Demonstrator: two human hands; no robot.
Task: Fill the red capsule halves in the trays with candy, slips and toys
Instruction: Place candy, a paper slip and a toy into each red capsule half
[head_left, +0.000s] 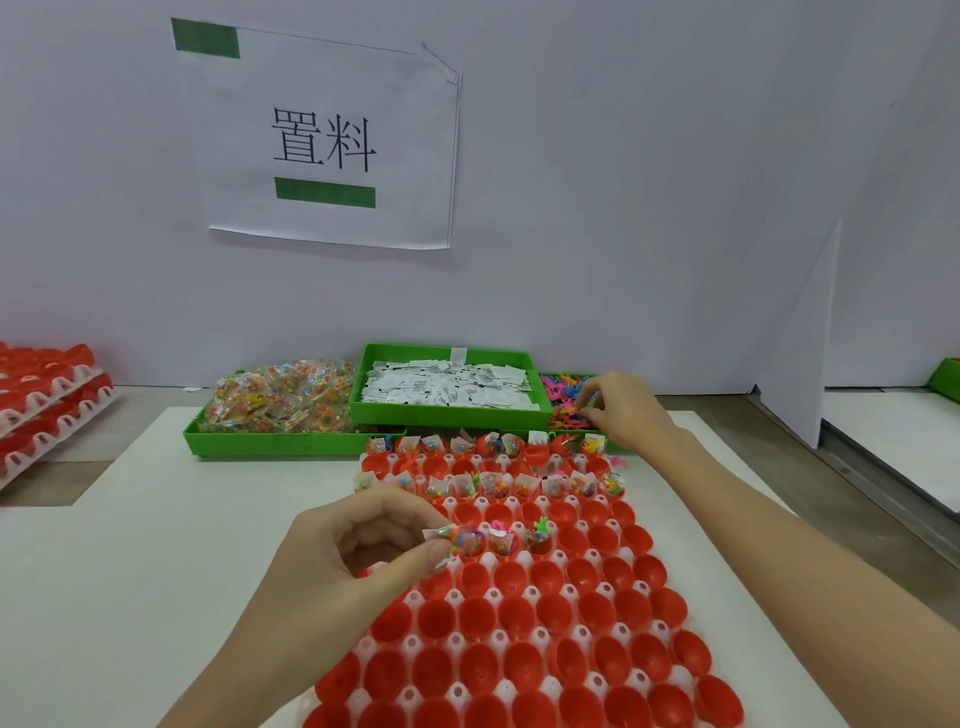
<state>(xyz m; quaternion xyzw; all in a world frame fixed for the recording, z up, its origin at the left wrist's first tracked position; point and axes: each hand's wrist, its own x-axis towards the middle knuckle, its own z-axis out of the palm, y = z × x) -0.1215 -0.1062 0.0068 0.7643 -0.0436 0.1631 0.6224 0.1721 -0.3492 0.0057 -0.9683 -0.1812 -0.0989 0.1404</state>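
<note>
A white tray (488, 560) of red capsule halves (550, 613) lies in front of me. The far rows and a few cups in a middle row hold candy packets, slips and toys. My left hand (363, 540) pinches a clear candy packet (452, 538) over the left end of that middle row. My right hand (623, 408) reaches into the bin of coloured toys (563, 397) at the back right, fingers curled on small toys. A green bin of candy packets (280, 397) and a green bin of paper slips (447, 387) stand behind the tray.
Stacked trays of red capsule halves (47, 400) sit at the far left. A white partition (800, 343) stands to the right, with another green bin (945, 376) beyond it. A paper sign (322, 140) hangs on the wall behind.
</note>
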